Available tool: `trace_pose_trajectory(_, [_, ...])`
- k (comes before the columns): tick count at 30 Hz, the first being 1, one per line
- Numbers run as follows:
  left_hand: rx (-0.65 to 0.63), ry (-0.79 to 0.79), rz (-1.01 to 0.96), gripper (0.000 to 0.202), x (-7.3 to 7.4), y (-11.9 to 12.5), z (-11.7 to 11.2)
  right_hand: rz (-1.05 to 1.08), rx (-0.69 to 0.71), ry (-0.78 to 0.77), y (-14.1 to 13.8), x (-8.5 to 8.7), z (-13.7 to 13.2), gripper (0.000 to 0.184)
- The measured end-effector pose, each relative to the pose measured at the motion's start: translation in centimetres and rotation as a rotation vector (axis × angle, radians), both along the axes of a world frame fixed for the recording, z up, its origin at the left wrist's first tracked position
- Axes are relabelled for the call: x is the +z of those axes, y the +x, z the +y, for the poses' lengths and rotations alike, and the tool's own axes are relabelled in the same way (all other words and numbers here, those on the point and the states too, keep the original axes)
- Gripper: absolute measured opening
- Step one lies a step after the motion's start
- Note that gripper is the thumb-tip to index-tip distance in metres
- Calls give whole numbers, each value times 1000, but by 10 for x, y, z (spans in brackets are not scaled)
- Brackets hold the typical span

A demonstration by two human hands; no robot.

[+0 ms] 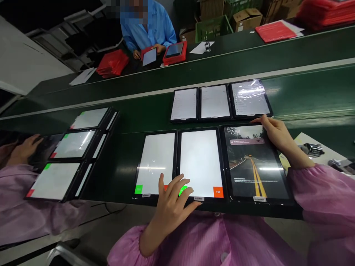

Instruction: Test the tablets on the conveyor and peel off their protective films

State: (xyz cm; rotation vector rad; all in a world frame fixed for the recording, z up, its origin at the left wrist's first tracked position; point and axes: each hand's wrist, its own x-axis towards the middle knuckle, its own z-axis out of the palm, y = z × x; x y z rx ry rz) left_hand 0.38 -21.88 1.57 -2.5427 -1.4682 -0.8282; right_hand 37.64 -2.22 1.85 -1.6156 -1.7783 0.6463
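Left hand (172, 195): spread open, fingertips being pressed on a black-framed white-screen tablet (201, 162).
Right hand (279, 138): a black-framed road-photo tablet (256, 166) being gripped at its top edge.
Location: both tablets being carried on a dark green conveyor belt (310, 92).
Handling: glass apparently light, slippery, fragile; frame edges being the hold.

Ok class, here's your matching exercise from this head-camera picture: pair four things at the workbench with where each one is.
Things:
1. Left bare hand
2. Right bare hand
3. Orange-red rectangular Fail button
4. Black-framed tablet showing a road photo

Places:
A. Rightmost in the nearer row of three tablets
B. Lower right corner of the middle white-screened tablet
C. On that tablet, over its green patch
D. At the upper edge of the road-photo tablet

Pairs: 1-C, 2-D, 3-B, 4-A
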Motion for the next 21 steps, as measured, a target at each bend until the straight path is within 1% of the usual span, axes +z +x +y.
trace_pose_trajectory(1, [0, -8, -8, 17, 1, 1, -1, -34, 24, 55, 2, 4, -7, 76])
trace_pose_trajectory(3, [-3, -24, -35, 17, 4, 2, -3, -107, 118, 163, 6, 15, -30, 61])
trace_pose_trajectory(4, [-8, -29, -55, 18, 4, 3, -4, -138, 199, 203, 7, 21, -46, 55])
trace_pose_trajectory(6, [-19, -42, -104, 23, 4, 6, -6, -212, 437, 240, 7, 31, -82, 41])
trace_pose_trajectory(8, [-41, -61, -150, 26, 4, 12, -6, -324, 665, 235, 7, 34, -110, 34])
trace_pose_trajectory(9, [-62, -67, -164, 27, 4, 16, -4, -376, 723, 234, 7, 33, -118, 33])
trace_pose_trajectory(10, [-91, -73, -168, 27, 5, 22, -2, -422, 731, 236, 8, 31, -120, 34])
trace_pose_trajectory(11, [-129, -73, -164, 28, 5, 29, 1, -454, 684, 243, 11, 27, -117, 36])
trace_pose_trajectory(12, [-178, -68, -153, 29, 6, 38, 6, -470, 596, 249, 14, 24, -109, 40])
trace_pose_trajectory(14, [-286, -48, -120, 32, 8, 56, 15, -477, 389, 258, 24, 17, -83, 50])
trace_pose_trajectory(16, [-362, -13, -83, 34, 9, 76, 23, -472, 235, 261, 35, 15, -56, 57])
trace_pose_trajectory(18, [-382, 31, -28, 32, 9, 92, 30, -447, 166, 272, 42, 19, -38, 57])
trace_pose_trajectory(19, [-376, 54, -1, 30, 8, 98, 32, -429, 143, 278, 44, 22, -35, 54])
trace_pose_trajectory(21, [-361, 82, 31, 28, 8, 105, 34, -386, 108, 304, 44, 30, -39, 47])
